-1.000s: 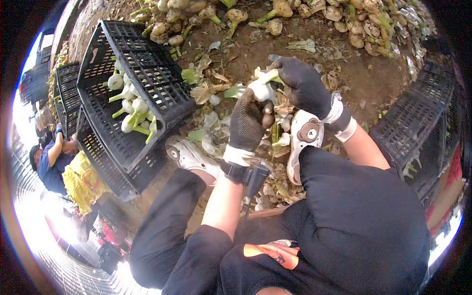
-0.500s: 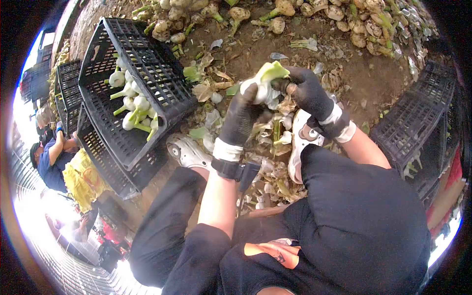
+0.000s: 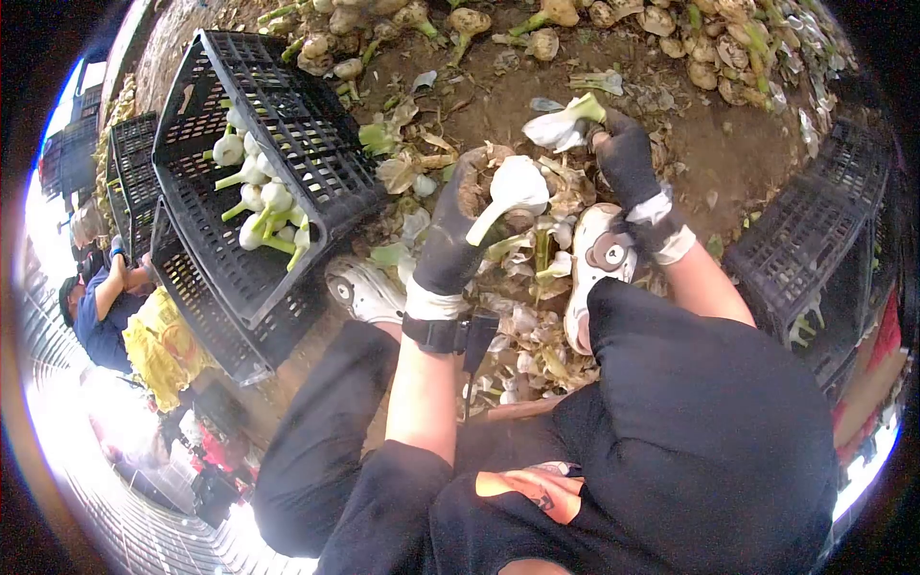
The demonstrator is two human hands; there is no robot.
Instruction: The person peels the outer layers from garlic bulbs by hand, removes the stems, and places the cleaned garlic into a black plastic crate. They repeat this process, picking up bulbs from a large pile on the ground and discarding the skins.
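Head view: left hand [image 3: 448,240] clamped round peeled fennel bulb [image 3: 516,184], held over scrap pile [image 3: 537,335]. Right hand [image 3: 628,163] pinching stripped outer leaf [image 3: 563,125]. Tip imo: drop leaf clear of shoes, hold bulb off dirt; crate [image 3: 316,163] sits near, left.

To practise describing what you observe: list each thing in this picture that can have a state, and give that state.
left hand: gloved, shut on the white bulb.
right hand: gloved, shut on the leaf piece.
white bulb: peeled clean, held off the ground.
black crate: tilted, partly filled with trimmed bulbs.
bulb pile: untrimmed, lying on soil.
scraps: loose on the ground by the shoes.
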